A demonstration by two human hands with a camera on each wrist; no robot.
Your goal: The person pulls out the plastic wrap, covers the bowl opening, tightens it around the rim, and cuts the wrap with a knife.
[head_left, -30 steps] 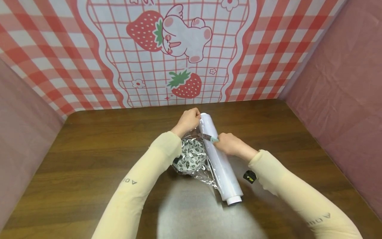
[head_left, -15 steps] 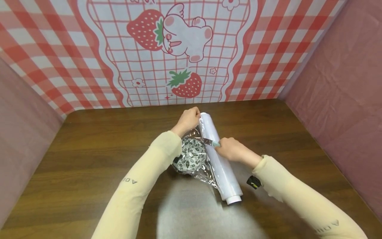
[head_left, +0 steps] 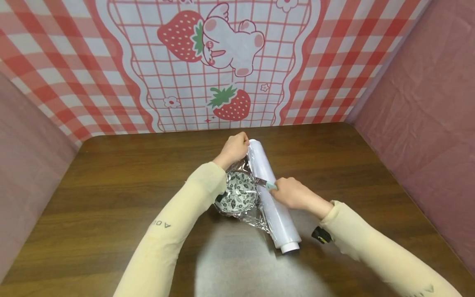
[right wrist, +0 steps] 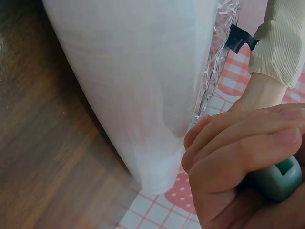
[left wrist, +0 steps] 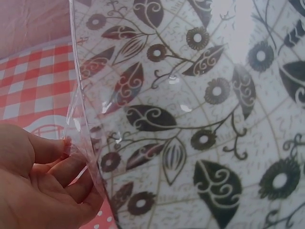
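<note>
Shifted toward the lower right, the right hand (head_left: 293, 192) holds a mint-handled knife (head_left: 270, 185) in its grip, across the white cylindrical film roll (head_left: 279, 218) mid-frame. The left hand (head_left: 235, 148) pinches clear plastic film (left wrist: 74, 119) (fingertips plain only in the left wrist view), up-frame of the white leaf-patterned bowl (head_left: 238, 193).

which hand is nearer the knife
Right. The right hand grips the knife; the left hand is apart from it, pinching film near the far end of the roll.
</note>
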